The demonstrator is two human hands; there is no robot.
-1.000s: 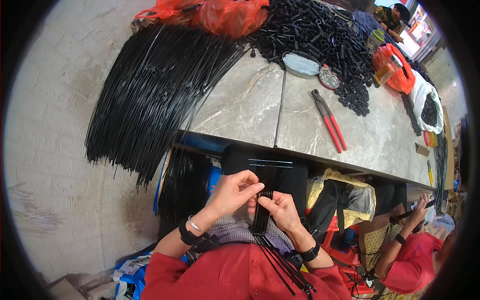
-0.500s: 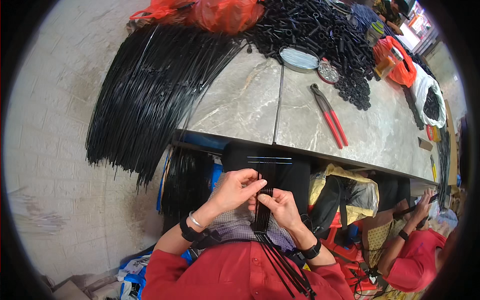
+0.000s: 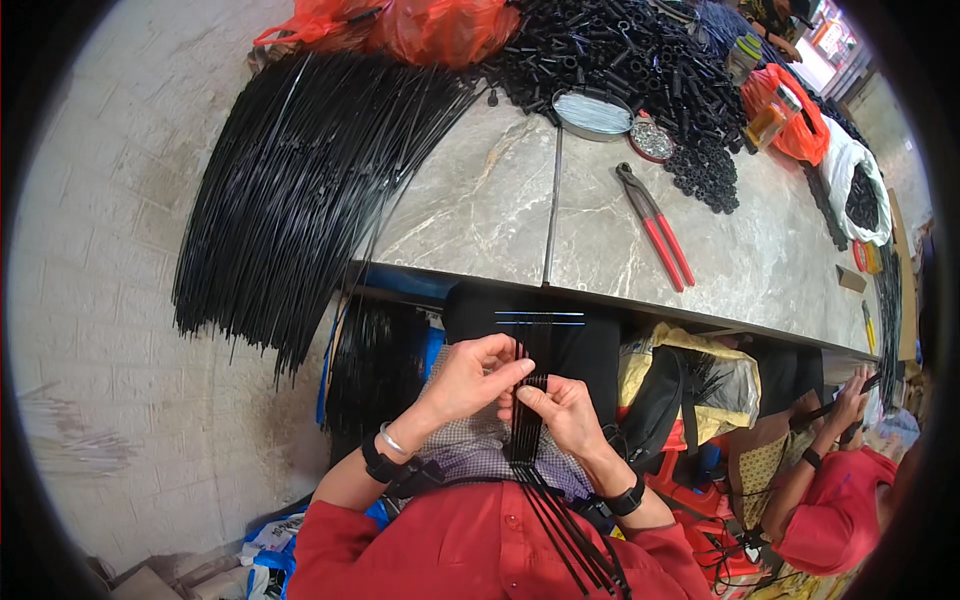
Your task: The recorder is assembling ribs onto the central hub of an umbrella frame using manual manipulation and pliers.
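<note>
Left hand (image 3: 470, 378) and right hand (image 3: 560, 412) both pinch the black strip bundle (image 3: 527, 425), apparently pointing away, lengthwise.

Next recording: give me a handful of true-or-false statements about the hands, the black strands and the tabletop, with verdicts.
1. Both hands pinch a bunch of thin black strands. True: left hand and right hand meet on it.
2. The red-handled pliers are in the right hand. False: they lie on the marble table.
3. A big sheaf of black strands hangs over the table's left end. True.
4. The bags at the table's far edge are blue. False: red-orange bags.
</note>
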